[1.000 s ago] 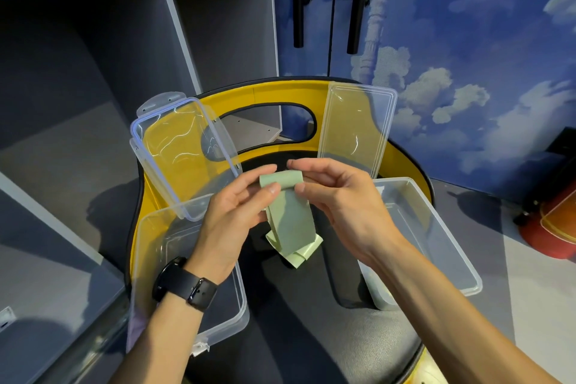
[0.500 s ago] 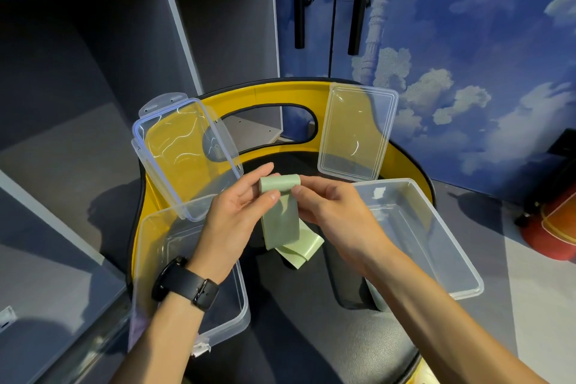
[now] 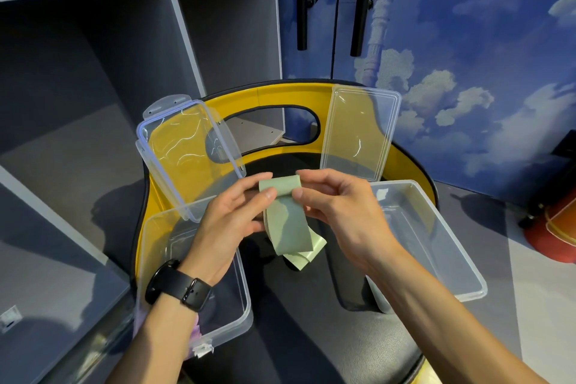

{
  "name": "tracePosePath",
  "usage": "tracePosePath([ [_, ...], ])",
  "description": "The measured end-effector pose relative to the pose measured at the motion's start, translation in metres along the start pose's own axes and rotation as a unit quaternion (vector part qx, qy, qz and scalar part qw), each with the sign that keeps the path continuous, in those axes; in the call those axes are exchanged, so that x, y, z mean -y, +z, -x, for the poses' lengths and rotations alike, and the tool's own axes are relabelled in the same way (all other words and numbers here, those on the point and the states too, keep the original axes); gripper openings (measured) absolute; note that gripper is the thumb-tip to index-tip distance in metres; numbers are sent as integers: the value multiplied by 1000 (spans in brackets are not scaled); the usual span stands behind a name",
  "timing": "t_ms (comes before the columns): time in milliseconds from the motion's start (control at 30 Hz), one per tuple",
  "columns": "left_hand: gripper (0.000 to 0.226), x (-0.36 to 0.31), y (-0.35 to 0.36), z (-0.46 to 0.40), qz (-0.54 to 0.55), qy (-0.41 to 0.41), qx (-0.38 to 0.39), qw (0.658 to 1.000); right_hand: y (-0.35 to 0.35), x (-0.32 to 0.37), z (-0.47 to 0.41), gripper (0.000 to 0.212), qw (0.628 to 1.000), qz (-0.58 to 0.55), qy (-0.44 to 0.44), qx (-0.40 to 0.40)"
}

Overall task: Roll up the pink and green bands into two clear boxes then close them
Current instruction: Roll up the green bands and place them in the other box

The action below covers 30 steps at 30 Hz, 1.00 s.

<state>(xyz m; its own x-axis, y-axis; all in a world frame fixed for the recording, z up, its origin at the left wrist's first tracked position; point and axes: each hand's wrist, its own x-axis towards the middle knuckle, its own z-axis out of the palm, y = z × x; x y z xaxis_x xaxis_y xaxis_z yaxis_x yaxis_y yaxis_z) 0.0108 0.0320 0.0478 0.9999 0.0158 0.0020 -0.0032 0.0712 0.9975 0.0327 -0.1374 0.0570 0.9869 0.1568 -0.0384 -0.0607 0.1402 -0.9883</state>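
Observation:
A green band hangs between my hands, its top end rolled into a small coil. My left hand pinches the coil's left end and my right hand pinches its right end. The loose tail drops onto the black seat. An open clear box sits at the left under my left wrist, its hinged lid standing up. A bit of pink shows near that box's front corner by my left arm. A second open clear box sits at the right, with its loose lid leaning on the yellow chair back.
Both boxes rest on a black seat with a yellow curved backrest. Grey shelving stands to the left. A blue sky-painted wall with black door handles is behind. A red object sits on the floor at the right.
The hanging tail of the green band has shortened slightly and the coil at the top has grown a little. Both hands stay at the coil's ends.

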Motion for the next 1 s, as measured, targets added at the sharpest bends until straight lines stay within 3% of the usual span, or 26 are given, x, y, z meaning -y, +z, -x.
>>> tracePosePath([
  [300,39,2,-3,-1,35,0,4,999,-7,5,1,23,995,-48,52,75],
  [600,32,6,3,-1,-33,45,-24,998,-5,0,0,18,998,-19,64,20],
  [867,46,2,0,0,28,-7,-12,1000,-8,0,-2,23,996,-82,42,9],
  [1000,41,1,0,-1,39,-11,-10,999,-8,1,0,28,996,-71,36,35],
])
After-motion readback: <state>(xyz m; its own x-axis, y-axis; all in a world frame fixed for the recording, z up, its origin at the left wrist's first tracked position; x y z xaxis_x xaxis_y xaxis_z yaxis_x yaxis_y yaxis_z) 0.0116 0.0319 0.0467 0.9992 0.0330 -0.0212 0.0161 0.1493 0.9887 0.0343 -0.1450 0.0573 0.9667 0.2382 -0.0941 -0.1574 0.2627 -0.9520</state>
